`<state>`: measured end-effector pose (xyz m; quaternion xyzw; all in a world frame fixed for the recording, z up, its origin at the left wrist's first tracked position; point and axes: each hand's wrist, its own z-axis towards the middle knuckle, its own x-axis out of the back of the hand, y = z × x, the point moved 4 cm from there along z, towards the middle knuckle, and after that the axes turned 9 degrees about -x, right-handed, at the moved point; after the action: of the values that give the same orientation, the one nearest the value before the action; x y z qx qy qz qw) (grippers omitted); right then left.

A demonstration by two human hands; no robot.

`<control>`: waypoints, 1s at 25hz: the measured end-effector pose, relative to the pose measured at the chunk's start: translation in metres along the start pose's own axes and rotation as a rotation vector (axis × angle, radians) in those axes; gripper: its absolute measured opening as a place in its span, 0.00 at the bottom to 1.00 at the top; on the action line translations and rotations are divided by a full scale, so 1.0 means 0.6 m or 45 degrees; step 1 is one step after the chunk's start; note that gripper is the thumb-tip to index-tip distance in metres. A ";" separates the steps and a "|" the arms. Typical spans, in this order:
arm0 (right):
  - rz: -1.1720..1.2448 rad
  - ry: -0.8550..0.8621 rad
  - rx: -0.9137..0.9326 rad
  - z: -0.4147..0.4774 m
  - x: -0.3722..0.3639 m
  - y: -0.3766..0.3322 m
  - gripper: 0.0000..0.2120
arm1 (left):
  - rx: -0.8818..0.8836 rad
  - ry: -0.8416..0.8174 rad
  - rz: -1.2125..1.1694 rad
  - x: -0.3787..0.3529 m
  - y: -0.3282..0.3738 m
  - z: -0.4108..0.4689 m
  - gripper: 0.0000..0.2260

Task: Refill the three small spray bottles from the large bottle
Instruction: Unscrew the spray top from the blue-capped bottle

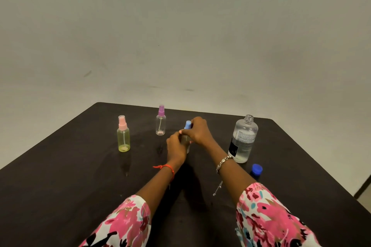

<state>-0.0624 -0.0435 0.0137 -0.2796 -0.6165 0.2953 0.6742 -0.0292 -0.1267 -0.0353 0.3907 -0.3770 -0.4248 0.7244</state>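
Observation:
A small spray bottle with a blue top [188, 125] stands at the middle of the black table [70, 166]. My left hand [175, 146] grips its clear body, which is mostly hidden. My right hand [197, 131] pinches its blue spray head. A yellow-tinted spray bottle with a pink top [123, 135] stands upright to the left. Behind the hands, a clear one with a purple top [160, 121] also stands upright. The large clear bottle [243, 139] stands at the right, uncapped and partly filled with liquid. Its blue cap [256, 169] lies on the table in front of it.
A pale wall rises behind the table's far edge. The table's right corner drops away to the floor at the lower right. My floral sleeves cover the near edge of the table.

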 end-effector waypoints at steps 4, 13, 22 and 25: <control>-0.075 -0.055 0.031 -0.002 0.010 -0.004 0.13 | -0.045 -0.058 0.010 -0.004 0.003 -0.003 0.07; 0.012 -0.352 0.156 -0.021 0.042 -0.035 0.18 | -0.050 -0.146 -0.099 0.006 0.009 0.003 0.10; -0.339 -0.188 0.148 -0.033 0.061 -0.045 0.08 | -0.072 -0.143 -0.056 0.013 0.035 -0.009 0.12; -0.317 -0.235 0.194 -0.044 0.067 -0.056 0.10 | -0.063 -0.153 -0.035 0.016 0.045 -0.012 0.13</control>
<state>-0.0319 -0.0363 0.0632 -0.1208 -0.6814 0.2800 0.6653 -0.0111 -0.1245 -0.0122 0.3516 -0.4035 -0.4667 0.7041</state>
